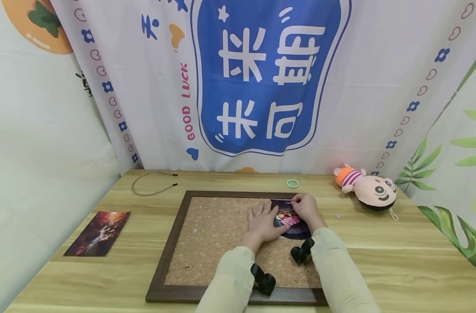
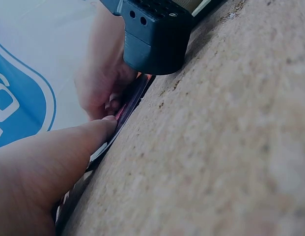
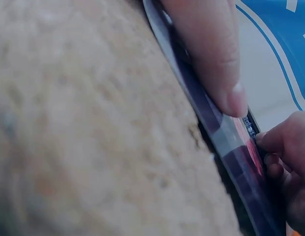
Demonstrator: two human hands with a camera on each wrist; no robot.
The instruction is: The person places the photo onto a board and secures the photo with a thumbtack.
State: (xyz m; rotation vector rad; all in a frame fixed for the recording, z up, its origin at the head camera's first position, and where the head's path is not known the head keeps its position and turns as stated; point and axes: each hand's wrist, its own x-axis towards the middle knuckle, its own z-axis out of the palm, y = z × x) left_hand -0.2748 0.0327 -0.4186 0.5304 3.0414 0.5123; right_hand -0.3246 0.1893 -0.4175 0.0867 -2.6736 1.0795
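Note:
On the cork board (image 1: 218,239) lies a dark picture card (image 1: 296,230) with pink lettering, in the board's upper right part. My left hand (image 1: 261,224) rests on its left side, fingers spread and thumb across the lower part. Curled at the card's upper right corner, my right hand (image 1: 306,208) pinches something small that its fingertips hide. In the left wrist view, the left thumb (image 2: 54,157) touches the card's surface. The right wrist view shows the left thumb (image 3: 211,54) close up and the right hand (image 3: 294,167) beyond it.
A dark wooden frame (image 1: 171,243) borders the board. Another picture card (image 1: 98,233) lies on the table at left. A thin cord (image 1: 148,194), a green ring (image 1: 292,183), a small pinkish piece (image 1: 337,216) and a plush doll (image 1: 367,189) lie around the board.

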